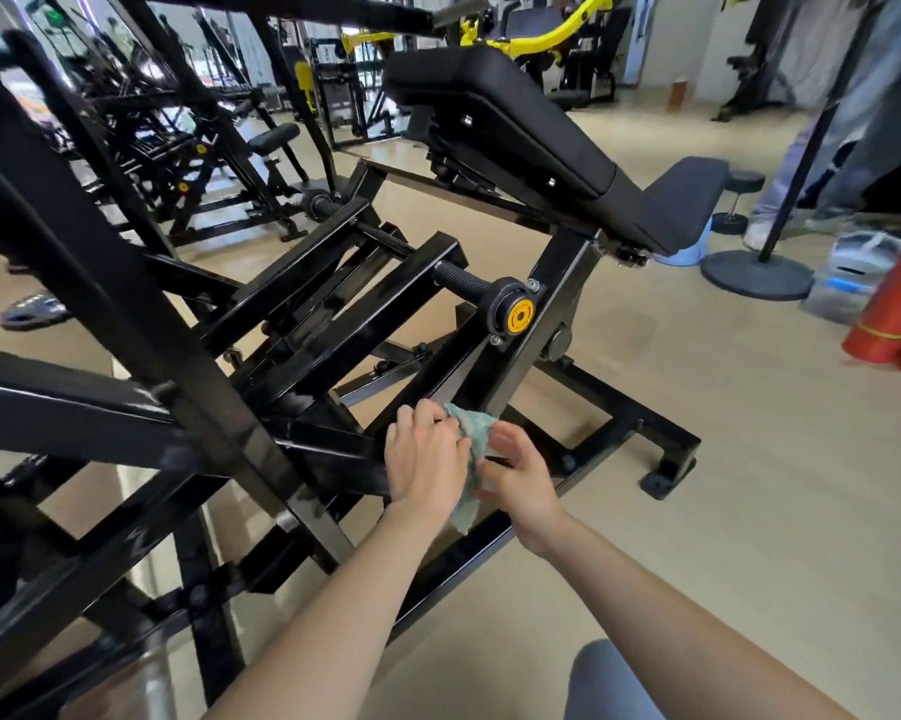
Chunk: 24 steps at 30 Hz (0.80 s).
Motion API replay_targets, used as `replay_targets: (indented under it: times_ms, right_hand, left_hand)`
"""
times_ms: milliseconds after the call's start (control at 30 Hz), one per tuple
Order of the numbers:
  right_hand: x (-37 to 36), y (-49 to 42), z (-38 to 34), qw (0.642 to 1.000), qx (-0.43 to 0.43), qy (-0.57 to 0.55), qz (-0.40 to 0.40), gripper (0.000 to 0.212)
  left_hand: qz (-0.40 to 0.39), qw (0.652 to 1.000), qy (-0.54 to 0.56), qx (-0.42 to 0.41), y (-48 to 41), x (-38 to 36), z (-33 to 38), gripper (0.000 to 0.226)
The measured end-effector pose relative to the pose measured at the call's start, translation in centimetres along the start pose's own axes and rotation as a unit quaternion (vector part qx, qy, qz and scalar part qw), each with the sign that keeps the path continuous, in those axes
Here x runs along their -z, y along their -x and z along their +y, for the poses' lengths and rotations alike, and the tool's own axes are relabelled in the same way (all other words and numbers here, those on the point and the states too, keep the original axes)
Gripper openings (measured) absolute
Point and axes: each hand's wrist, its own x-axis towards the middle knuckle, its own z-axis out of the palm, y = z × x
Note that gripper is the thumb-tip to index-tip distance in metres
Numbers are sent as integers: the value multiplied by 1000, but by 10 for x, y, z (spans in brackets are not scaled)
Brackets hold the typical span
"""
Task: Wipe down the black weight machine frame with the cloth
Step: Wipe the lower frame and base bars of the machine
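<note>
The small, soft teal-green cloth [473, 431] is hanging limp below the yellow-capped weight peg [520, 317], against the glossy black steel machine frame [557, 283]. Being light and floppy, it probably handles best bunched. The left hand [427, 459] is gripping its top with curled fingers. The right hand [521, 480] is pinching its side, with both arms reaching forward.
</note>
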Motion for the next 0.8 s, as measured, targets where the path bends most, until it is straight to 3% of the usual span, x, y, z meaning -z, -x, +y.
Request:
replay_targets:
  times_ms: [200, 500, 633, 800]
  right_hand:
    - [-5, -5, -34, 995, -37, -74, 61, 46]
    - [8, -20, -78, 990, 70, -42, 115, 45]
    - [18, -23, -60, 991, 103, -18, 90, 56]
    - [9, -17, -14, 989, 133, 0, 67, 43]
  left_hand:
    - [-15, 996, 76, -37, -3, 0, -3, 32]
    - [-33, 975, 198, -92, -50, 15, 13, 62]
    - [-33, 979, 166, -116, -54, 9, 9, 61]
    - [-19, 995, 58, -82, -36, 2, -3, 63]
